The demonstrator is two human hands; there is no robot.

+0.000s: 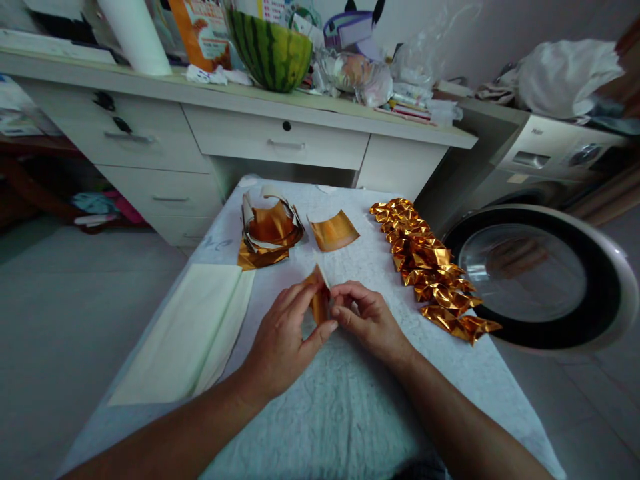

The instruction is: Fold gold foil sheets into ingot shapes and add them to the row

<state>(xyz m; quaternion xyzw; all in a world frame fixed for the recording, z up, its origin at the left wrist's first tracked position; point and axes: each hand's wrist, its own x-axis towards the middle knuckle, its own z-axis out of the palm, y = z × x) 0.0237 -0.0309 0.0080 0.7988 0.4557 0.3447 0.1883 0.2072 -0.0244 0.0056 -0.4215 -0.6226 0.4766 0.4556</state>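
Between my two hands, over the middle of the cloth-covered table, a gold foil paper sheet (319, 307) stands bent or partly folded. My left hand (287, 327) grips its left side with thumb and fingers. The fingers of my right hand (367, 317) pinch its right edge. Just beyond lies a single curved gold sheet (334, 231). Left of that sits a loose stack of curled gold sheets (273, 227). A row of folded shiny gold foil pieces (425, 263) runs along the table's right side.
Folded pale paper (180, 333) lies at the table's left. An open washing machine door (535, 277) stands close on the right. Behind, a white counter (280, 110) with drawers carries a cut watermelon (273, 50), a paper roll (135, 37) and clutter.
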